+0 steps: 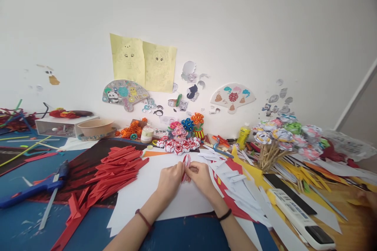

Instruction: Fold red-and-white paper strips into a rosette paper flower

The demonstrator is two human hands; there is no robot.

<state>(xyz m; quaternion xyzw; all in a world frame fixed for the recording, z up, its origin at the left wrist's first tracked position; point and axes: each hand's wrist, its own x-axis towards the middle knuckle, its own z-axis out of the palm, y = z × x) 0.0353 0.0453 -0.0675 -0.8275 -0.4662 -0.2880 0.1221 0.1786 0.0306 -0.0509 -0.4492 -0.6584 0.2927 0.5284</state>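
Between both hands, above white paper sheets (141, 192), is a small red-and-white folded paper piece (187, 160). My left hand (171, 176) pinches it from the left, its fingers closed. From the right, my right hand (202, 174) also pinches it, thumb and fingertips together. Fingers hide the lower part of the piece. A pile of red folded paper strips (118, 168) lies left of my hands. To the right, white folded paper strips (232, 184) spread over red paper. Just beyond my hands sits a row of red-and-white paper flowers (178, 147).
A blue glue gun (55, 182) lies at left. A tan bowl (96, 127) and a glue bottle (147, 133) stand behind. At right are paper flowers on sticks (273, 137), a yellow bottle (243, 134), a black phone (288, 192) and a white remote-like device (300, 215).
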